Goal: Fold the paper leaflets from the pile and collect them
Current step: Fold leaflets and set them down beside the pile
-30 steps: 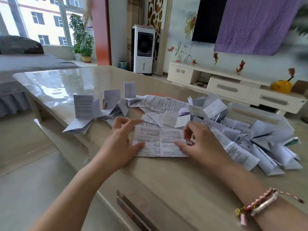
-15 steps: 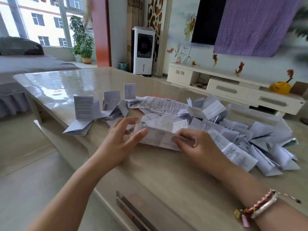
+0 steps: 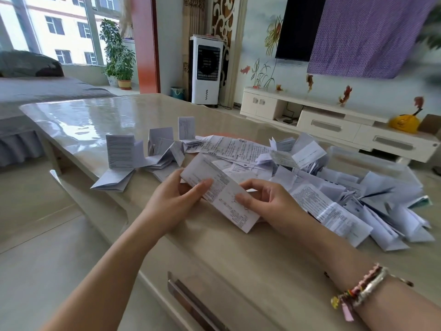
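Observation:
A white printed leaflet (image 3: pixel 224 192), folded in half into a long strip, is held tilted just above the table. My left hand (image 3: pixel 174 201) pinches its upper left end, thumb on top. My right hand (image 3: pixel 269 201) pinches its lower right part between thumb and fingers. Behind and to the right lies the loose pile of leaflets (image 3: pixel 346 194), spread over the table. To the left sits a group of folded leaflets (image 3: pixel 133 161), some standing up half open.
The beige glossy table (image 3: pixel 78 120) has a drawer handle (image 3: pixel 191 304) at its near edge. A clear plastic box (image 3: pixel 372 161) stands behind the pile at the right. The floor drops off to the left of the table edge.
The flat open leaflet was folded over on the table and is now lifted as a narrow strip, held by both hands.

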